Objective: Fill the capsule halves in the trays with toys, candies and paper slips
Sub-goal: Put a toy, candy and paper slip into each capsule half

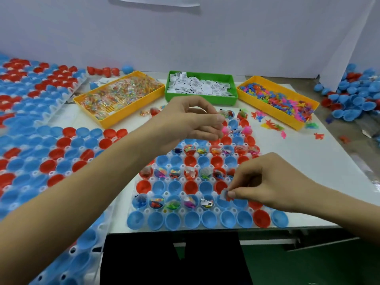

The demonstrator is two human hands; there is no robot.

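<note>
At the centre of the frame, on a white table (320,161), lies a clear tray (181,195) of blue and red capsule halves; alternate rows already hold small toys, candies and slips, while the rows between them (and the nearest row) are bare. Low and right of centre, the right hand (273,188) hovers over the tray's near right part, thumb and forefinger pinching a small paper slip (224,194) together with a bit of red plastic, just above a blue half. Above centre, the left hand (193,120) hangs over the tray's far rows with its fingers curled inward; whether they hold anything cannot be told from this angle.

Along the far edge of the table sit three bins: a yellow bin (119,97) of wrapped candies at upper left of centre, a green bin (200,89) of printed paper slips in the middle, and a second yellow bin (277,101) of bright plastic toys at upper right. A few loose toys (271,126) lie scattered between that bin and the tray. More trays of capsule halves (41,128) fill the left side of the frame, and a heap of loose halves (353,95) sits at the far right.
</note>
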